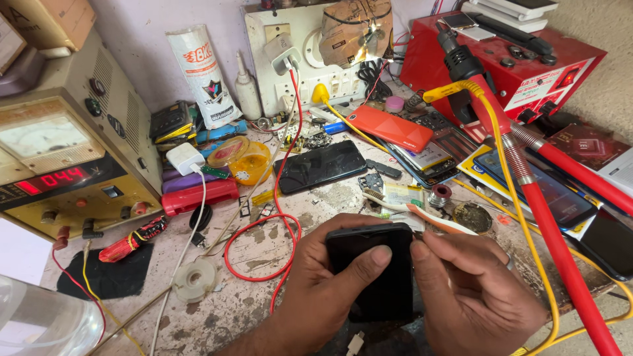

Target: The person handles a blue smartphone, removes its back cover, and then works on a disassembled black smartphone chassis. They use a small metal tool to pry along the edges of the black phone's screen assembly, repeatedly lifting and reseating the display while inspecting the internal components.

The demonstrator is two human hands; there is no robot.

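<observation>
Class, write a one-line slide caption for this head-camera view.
Both hands, left hand and right hand, hold a black phone above a cluttered repair bench.

A phone [371, 270] sits between both hands, toothbrush [422, 215] just behind, power supply [62, 151] far left.

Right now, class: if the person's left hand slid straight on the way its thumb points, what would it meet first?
The left hand grips a black phone, its thumb pointing right across the screen. Going straight on, it would most likely meet the right hand, whose fingers already touch the phone's right edge, though depth is hard to judge.
</observation>
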